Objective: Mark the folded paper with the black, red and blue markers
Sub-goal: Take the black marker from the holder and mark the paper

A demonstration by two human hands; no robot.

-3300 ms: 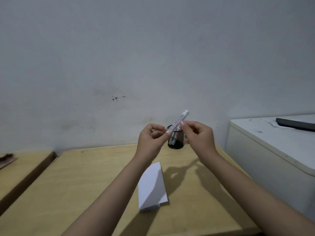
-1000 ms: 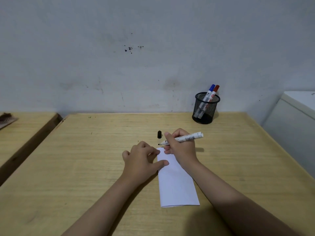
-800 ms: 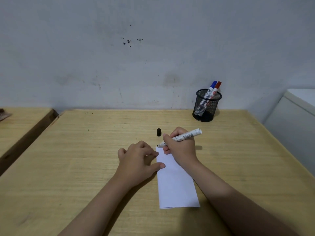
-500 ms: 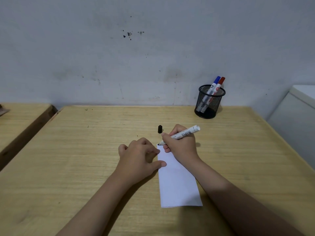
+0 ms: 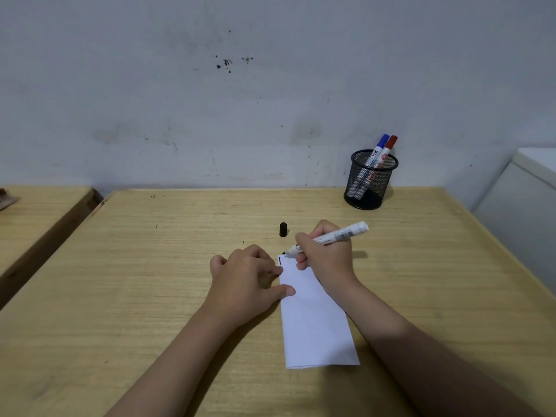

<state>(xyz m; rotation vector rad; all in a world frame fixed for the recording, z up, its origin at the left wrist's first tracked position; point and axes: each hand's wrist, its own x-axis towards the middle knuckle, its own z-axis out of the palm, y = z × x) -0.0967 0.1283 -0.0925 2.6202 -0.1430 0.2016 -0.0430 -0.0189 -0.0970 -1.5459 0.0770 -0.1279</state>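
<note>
On the table, left hand presses flat on folded paper; right hand grips black marker, one stroke drawn; red marker and blue marker wait unused

A scuffed grey wall rises behind the wooden bench. Left of the bench stands a second bench; right of it, a white cabinet.

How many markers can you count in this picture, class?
3: the black marker in the right hand over the folded paper; the blue marker and red marker in the mesh cup.
</note>
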